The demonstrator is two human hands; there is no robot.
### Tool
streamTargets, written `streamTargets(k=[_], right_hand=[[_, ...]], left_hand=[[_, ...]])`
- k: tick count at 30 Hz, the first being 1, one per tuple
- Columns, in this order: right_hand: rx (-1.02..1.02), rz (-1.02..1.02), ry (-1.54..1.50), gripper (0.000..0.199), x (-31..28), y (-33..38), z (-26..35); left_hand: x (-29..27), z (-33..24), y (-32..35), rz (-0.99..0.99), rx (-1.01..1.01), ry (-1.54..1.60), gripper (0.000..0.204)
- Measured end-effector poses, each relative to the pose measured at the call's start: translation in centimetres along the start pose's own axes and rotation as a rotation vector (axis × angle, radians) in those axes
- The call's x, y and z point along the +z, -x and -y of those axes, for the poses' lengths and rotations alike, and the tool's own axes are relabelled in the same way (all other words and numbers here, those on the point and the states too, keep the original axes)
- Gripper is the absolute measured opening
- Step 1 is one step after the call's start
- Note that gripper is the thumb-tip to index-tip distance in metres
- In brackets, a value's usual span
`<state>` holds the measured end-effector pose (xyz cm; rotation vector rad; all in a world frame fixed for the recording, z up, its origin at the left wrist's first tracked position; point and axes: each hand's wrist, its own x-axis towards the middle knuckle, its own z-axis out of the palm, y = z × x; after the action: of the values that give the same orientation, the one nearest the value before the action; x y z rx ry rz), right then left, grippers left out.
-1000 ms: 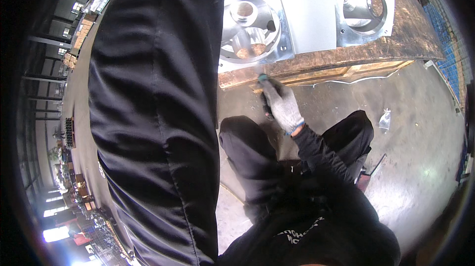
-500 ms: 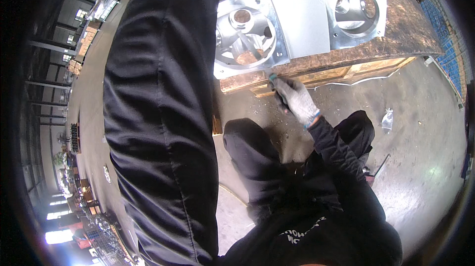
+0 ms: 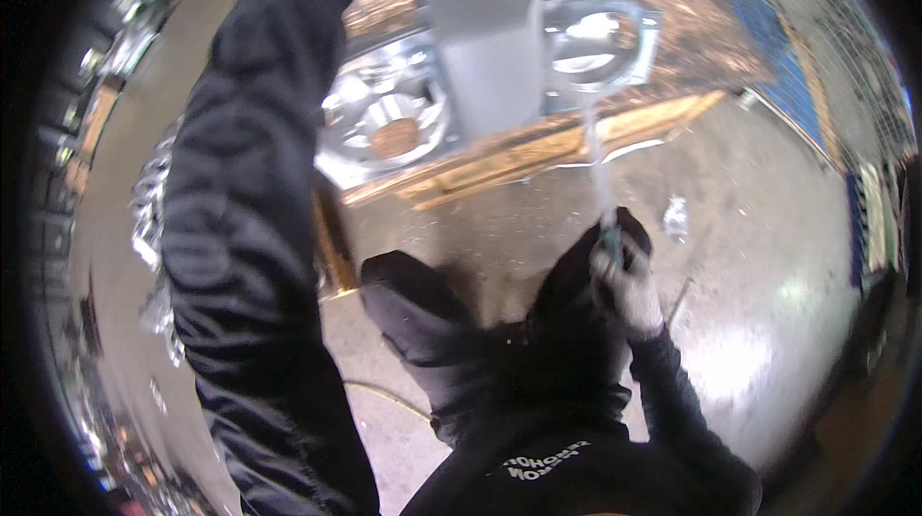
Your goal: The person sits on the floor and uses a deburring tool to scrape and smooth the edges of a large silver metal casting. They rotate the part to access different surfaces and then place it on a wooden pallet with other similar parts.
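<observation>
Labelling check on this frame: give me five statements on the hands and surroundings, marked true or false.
1. The right hand wears a glove. True.
2. The right hand is empty. False: it holds a green-handled tool.
3. The grey panel is between the left opening and the right opening. True.
4. The bag lies on the grey panel. False: it lies on the floor.
5. The left sleeve is black. True.

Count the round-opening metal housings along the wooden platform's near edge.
2: the left housing, beside the black sleeve, and the right housing, across the grey panel. The sleeve may hide more.
</observation>
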<state>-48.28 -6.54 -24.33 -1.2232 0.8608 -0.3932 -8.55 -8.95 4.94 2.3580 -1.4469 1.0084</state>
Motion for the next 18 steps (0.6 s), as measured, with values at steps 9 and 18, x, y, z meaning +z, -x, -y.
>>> streamTargets(k=[9, 18], right_hand=[[-0.695, -0.229, -0.143, 0.041, -6.5, -20.6, 9.5], [-0.707, -0.303, -0.066, 0.03, -4.9, -24.5, 8.6]], left_hand=[[-3.9, -4.6, 6.7, -0.368, -0.032, 0.379, 0.027], [0.7, 6.1, 28.9, -0.465, -0.533, 0.658, 0.055]])
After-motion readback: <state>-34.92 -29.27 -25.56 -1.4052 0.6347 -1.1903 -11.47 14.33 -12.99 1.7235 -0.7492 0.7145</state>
